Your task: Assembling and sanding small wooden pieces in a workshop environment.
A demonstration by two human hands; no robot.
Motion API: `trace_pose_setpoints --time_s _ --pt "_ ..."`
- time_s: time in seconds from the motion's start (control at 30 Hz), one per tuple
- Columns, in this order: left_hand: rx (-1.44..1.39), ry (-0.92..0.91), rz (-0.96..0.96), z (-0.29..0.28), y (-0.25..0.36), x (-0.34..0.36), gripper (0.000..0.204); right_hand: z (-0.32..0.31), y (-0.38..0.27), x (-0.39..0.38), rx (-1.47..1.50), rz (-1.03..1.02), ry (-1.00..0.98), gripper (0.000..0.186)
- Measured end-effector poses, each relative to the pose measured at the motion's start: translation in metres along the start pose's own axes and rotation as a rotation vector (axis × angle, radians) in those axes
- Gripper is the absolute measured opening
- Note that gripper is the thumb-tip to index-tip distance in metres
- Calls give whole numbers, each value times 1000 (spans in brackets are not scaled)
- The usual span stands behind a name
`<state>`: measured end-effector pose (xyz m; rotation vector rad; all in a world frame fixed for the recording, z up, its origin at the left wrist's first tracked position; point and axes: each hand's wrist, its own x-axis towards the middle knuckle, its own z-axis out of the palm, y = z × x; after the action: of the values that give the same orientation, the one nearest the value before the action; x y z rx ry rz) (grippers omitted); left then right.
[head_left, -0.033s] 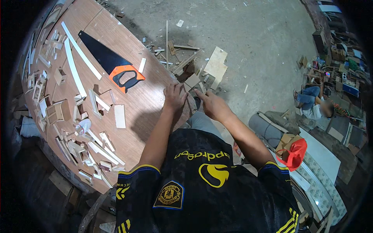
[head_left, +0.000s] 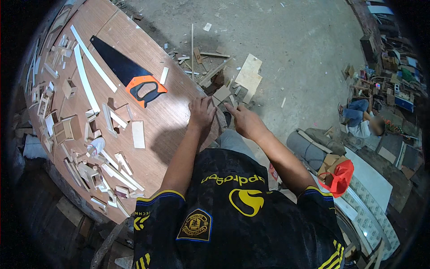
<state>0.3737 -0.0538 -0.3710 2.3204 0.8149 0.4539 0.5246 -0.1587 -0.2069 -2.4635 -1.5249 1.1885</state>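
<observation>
At the rounded near-right corner of the wooden table (head_left: pixel 172 114), my left hand (head_left: pixel 201 115) bends its fingers over the edge. My right hand (head_left: pixel 247 123) is just off that corner, its index finger reaching toward the left hand and its other fingers curled in. What either hand grips, if anything, is hidden. Beyond my left hand lies a hand saw (head_left: pixel 117 62) with a dark blade and an orange and black handle. A short pale wood strip (head_left: pixel 164 75) rests by the handle. A pale rectangular wood block (head_left: pixel 138 134) is left of my left forearm.
Two long white strips (head_left: pixel 85 76) and several small wooden pieces and frames (head_left: pixel 65 128) cover the table's left side. Wood offcuts (head_left: pixel 249 74) litter the floor past the corner. At right are a red bag (head_left: pixel 339 178), grey rolls (head_left: pixel 306 150) and a seated person (head_left: pixel 363 125).
</observation>
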Motion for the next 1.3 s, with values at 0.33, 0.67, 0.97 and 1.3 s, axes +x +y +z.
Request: trace_pose_setpoints --time_s 0.33,0.67,0.97,1.3 --pt "19 1 27 -16 13 6 46 0 -5 2 21 -4 9 61" --pt "65 -25 85 -21 15 9 46 -3 -11 3 -60 -14 -21 58" --pt "66 -34 71 -18 14 7 44 8 -21 25 -188 40 -36 46" --pt "118 -1 85 -14 9 5 40 -9 -39 28 -270 -10 -64 46"
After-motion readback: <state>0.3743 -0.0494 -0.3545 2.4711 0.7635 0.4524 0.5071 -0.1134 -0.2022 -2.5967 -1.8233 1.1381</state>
